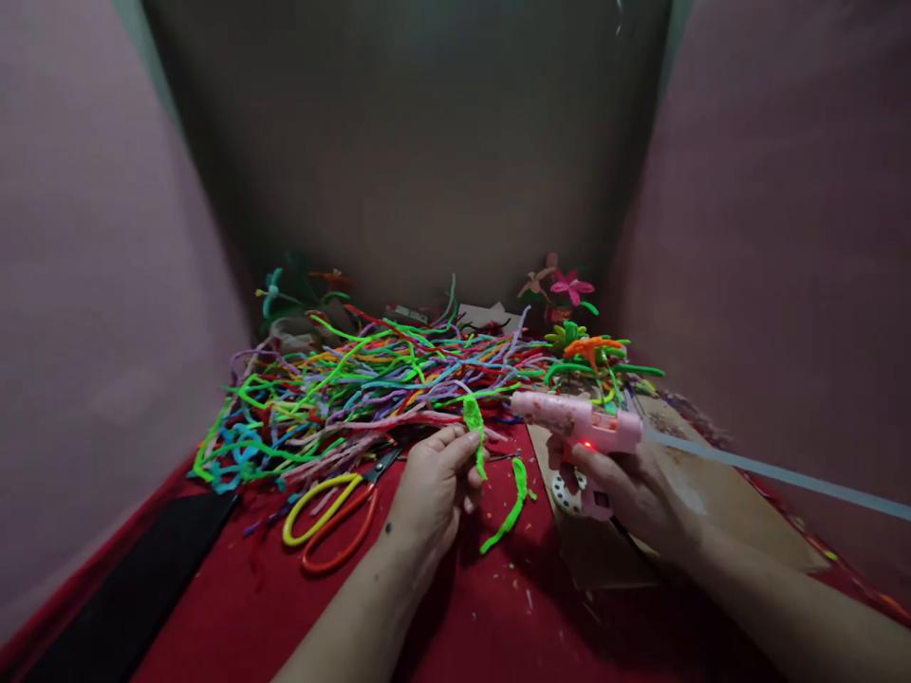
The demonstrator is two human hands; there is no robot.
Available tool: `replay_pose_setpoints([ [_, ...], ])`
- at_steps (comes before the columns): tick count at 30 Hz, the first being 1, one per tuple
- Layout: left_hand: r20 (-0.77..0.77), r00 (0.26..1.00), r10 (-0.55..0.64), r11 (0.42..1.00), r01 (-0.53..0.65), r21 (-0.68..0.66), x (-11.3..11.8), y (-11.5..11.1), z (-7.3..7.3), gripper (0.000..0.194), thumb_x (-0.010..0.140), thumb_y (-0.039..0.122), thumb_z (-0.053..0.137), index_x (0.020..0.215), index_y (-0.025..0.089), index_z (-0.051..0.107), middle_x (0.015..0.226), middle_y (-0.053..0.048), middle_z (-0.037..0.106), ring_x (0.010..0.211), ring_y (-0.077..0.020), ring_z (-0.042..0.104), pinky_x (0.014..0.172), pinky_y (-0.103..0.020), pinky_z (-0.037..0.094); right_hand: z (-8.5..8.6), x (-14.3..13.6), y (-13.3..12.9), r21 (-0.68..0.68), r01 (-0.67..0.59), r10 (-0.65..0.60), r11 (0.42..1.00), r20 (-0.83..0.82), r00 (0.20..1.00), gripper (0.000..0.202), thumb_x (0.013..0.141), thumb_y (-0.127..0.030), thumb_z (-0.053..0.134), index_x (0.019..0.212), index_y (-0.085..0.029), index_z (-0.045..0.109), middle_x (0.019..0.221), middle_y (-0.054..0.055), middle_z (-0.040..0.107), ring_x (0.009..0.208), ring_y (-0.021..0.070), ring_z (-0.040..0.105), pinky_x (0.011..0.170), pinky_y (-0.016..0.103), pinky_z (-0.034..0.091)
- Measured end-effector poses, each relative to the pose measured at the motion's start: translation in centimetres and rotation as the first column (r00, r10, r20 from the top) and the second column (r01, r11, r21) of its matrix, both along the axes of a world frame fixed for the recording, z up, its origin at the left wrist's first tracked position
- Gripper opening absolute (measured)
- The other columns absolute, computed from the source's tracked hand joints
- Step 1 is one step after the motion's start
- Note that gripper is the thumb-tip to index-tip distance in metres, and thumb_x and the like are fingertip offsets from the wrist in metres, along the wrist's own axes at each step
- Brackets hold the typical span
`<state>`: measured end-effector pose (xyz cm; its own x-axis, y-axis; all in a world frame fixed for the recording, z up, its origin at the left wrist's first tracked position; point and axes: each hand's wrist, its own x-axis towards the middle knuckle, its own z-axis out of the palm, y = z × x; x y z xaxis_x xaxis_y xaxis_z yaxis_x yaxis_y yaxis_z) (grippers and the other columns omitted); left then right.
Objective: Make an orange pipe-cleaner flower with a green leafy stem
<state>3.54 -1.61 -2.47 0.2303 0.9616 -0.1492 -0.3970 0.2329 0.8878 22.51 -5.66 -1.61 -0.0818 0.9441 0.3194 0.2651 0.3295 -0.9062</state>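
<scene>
Between the thumb and fingers of my left hand is a bright green pipe cleaner leaf, its broad end pointing up. My right hand is wrapped round the handle of a pink glue gun; a red light glows on its body. The nozzle points left, close to the leaf but apart from it. A long pale glue stick sticks out of the gun's back end. On the red cloth between my hands lies a second green pipe cleaner leaf.
Scissors with yellow and orange handles lie left of my left hand. A heap of coloured pipe cleaners spreads behind. Cardboard lies under my right hand, a black strip at left. Pipe cleaner flowers stand at the back.
</scene>
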Motion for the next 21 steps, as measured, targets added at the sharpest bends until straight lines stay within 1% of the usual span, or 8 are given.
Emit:
replay_pose_setpoints([
  [2,0.007,1.000,-0.002,1.000,0.002,-0.011,0.0,0.0,0.0,0.022,0.065,0.029,0.069,0.066,0.016,0.051,0.048,0.007,0.048,0.032,-0.0028,0.036,0.030,-0.015,0.025,-0.8,0.3,0.0,0.032,0.008,-0.010,0.999,0.044,0.999,0.014,0.083,-0.034,0.050,0.087,-0.027,0.062,0.071,0.001,0.059,0.057,0.0170,0.051,0.048,0.027,0.042],
  [4,0.005,1.000,-0.006,1.000,0.006,-0.014,0.0,0.0,0.0,0.021,0.065,0.030,0.068,0.068,0.015,0.053,0.049,0.007,0.049,0.032,-0.0026,0.035,0.030,-0.015,0.024,-1.0,0.3,0.1,0.063,0.001,-0.007,0.998,0.089,0.996,0.014,0.083,-0.033,0.051,0.088,-0.027,0.062,0.075,0.001,0.060,0.058,0.0170,0.052,0.051,0.028,0.045],
  [6,-0.003,1.000,-0.010,1.000,0.009,-0.017,0.1,-0.1,-0.1,0.021,0.066,0.030,0.068,0.068,0.015,0.053,0.049,0.007,0.049,0.031,-0.0025,0.034,0.030,-0.015,0.024,-0.7,0.1,0.2,0.077,-0.034,0.024,0.996,0.129,0.991,0.017,0.085,-0.034,0.049,0.092,-0.027,0.062,0.077,0.002,0.061,0.060,0.0170,0.054,0.055,0.028,0.047],
  [8,-0.014,1.000,-0.013,1.000,0.012,-0.016,0.1,-0.1,-0.2,0.020,0.067,0.029,0.067,0.067,0.015,0.052,0.048,0.007,0.048,0.032,-0.0024,0.034,0.030,-0.015,0.024,-0.2,-0.1,0.2,0.082,-0.069,0.056,0.994,0.151,0.987,0.020,0.086,-0.035,0.047,0.093,-0.026,0.063,0.075,0.003,0.061,0.061,0.0171,0.054,0.058,0.029,0.047],
  [11,-0.034,0.999,-0.027,1.000,0.027,-0.010,0.0,0.0,-0.3,0.017,0.069,0.028,0.064,0.069,0.016,0.053,0.047,0.007,0.047,0.033,-0.0032,0.033,0.030,-0.015,0.025,0.2,-0.2,0.1,0.084,-0.079,0.064,0.993,0.164,0.984,0.021,0.086,-0.036,0.047,0.091,-0.025,0.064,0.066,0.002,0.057,0.056,0.0160,0.051,0.054,0.028,0.045],
  [14,-0.061,0.997,-0.042,0.999,0.042,0.000,0.0,-0.1,-0.2,0.014,0.070,0.027,0.062,0.070,0.016,0.053,0.047,0.006,0.047,0.034,-0.0038,0.033,0.030,-0.015,0.025,-0.1,-0.1,0.1,0.089,-0.040,0.023,0.995,0.183,0.983,0.019,0.086,-0.033,0.048,0.083,-0.024,0.064,0.058,0.000,0.051,0.049,0.0136,0.044,0.046,0.026,0.040],
  [18,-0.059,0.997,-0.052,0.999,0.052,-0.006,0.1,-0.3,-0.1,0.017,0.067,0.027,0.064,0.067,0.015,0.053,0.053,0.005,0.050,0.035,-0.0029,0.036,0.031,-0.014,0.025,-0.4,0.0,0.0,0.134,0.002,-0.026,0.991,0.175,0.984,0.015,0.083,-0.030,0.051,0.075,-0.025,0.063,0.057,0.000,0.050,0.047,0.0134,0.041,0.043,0.026,0.037],
  [21,-0.057,0.996,-0.069,0.998,0.070,0.005,0.0,-0.3,-0.1,0.016,0.067,0.028,0.064,0.071,0.015,0.055,0.053,0.005,0.050,0.035,-0.0031,0.036,0.030,-0.015,0.025,-0.2,0.0,-0.3,0.106,-0.004,-0.012,0.994,0.150,0.989,0.013,0.084,-0.030,0.051,0.080,-0.025,0.063,0.057,0.000,0.049,0.046,0.0137,0.040,0.042,0.026,0.037],
])
